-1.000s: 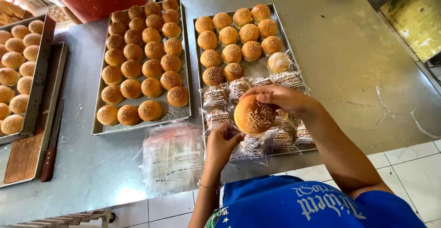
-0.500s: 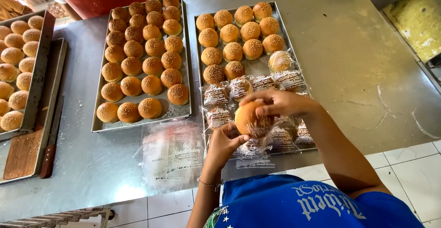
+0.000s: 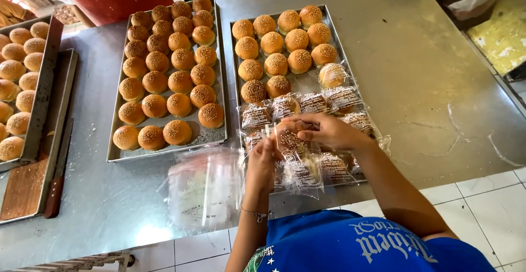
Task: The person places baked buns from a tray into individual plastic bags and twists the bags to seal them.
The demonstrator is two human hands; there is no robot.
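Note:
A sesame bun in a clear printed bag [image 3: 289, 142] sits between both my hands, just above the near end of the right baking tray [image 3: 335, 29]. My left hand [image 3: 262, 159] grips the bag's left edge. My right hand [image 3: 323, 131] pinches the bag's top from the right. Several bagged buns [image 3: 313, 103] lie on the tray around my hands. Bare sesame buns [image 3: 285, 39] fill the tray's far half.
A second tray of bare buns [image 3: 167, 77] stands to the left. A stack of empty clear bags [image 3: 205, 187] lies at the table's near edge. More buns on trays [image 3: 19, 80] and a wooden board [image 3: 24, 187] are at far left. The steel table [image 3: 427, 85] stretches right.
The bare bun that my right hand held has gone into a clear bag. Both hands have closed in on the bag's opening, slightly lower over the tray.

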